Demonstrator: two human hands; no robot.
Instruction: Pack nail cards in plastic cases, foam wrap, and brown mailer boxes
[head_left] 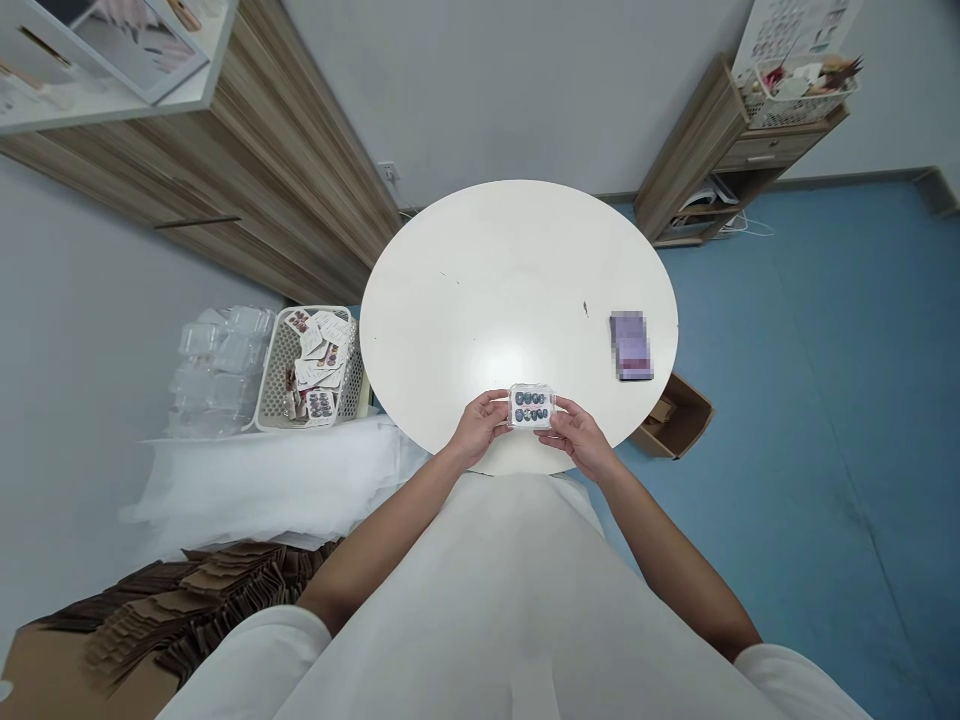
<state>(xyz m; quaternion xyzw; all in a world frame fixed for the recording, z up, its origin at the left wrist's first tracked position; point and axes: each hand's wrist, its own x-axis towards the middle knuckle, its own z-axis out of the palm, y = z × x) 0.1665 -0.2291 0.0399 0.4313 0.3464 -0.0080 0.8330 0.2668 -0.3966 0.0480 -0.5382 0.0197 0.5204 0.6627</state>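
Note:
Between my two hands is a small clear plastic box (532,406), with two rows of dark blue-grey press-on nails showing on a white card inside. My left hand (480,428) grips its left edge, and my right hand (579,437) grips its right edge, fingers closed on both sides. I hold the box just over the near edge of the round white table (487,270). Whether its lid is fully closed I cannot tell.
A blurred purple item (632,346) lies on the table's right. To the left stand a white basket (271,375) of nail cards and stacked clear boxes (225,365). White packing sheets (277,480) and folded cardboard (217,605) lie nearer. An open carton (694,420) sits on the floor.

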